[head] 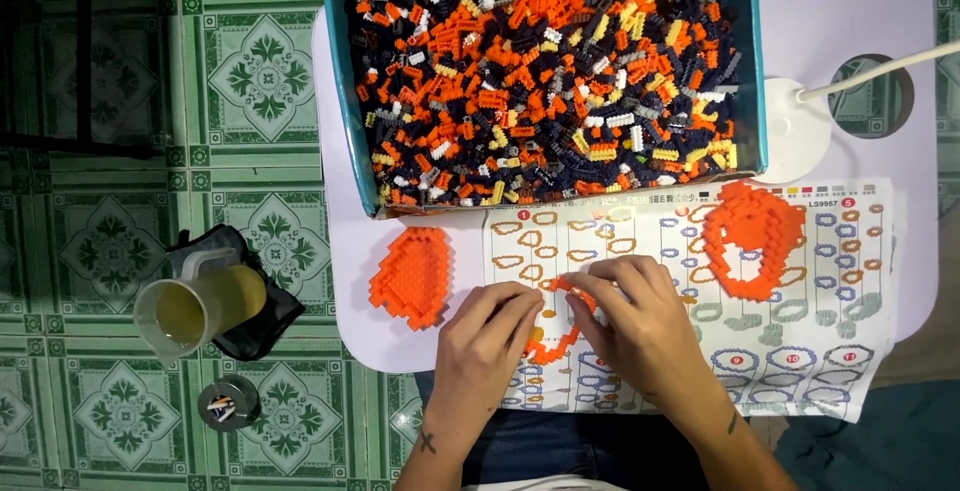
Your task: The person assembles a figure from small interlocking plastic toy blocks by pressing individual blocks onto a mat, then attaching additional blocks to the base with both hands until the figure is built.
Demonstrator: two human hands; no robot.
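A green patterned tile floor (120, 81) fills the left of the view, and over it stands a small white table (860, 11) with rounded corners. A teal-walled box (338, 81) heaped with tiny orange, black, yellow and white building bricks takes up the table's far half, leaving only a narrow strip of bare top at the near edge. A printed instruction sheet (800, 351) covers most of that strip and overhangs the front edge. By my reading the build is partway along: a flat orange panel (412, 276) lies finished left of the sheet, a curved orange section (752, 236) rests on its upper right, and many outlined layers on the sheet look unmatched. The left hand (485, 336) and right hand (640, 321) meet over the sheet, both pinched shut on a thin orange brick loop (555, 343). Off the table, a jug of yellowish liquid (200, 306) and a tape roll (228, 403) sit on the floor, well apart from the hands
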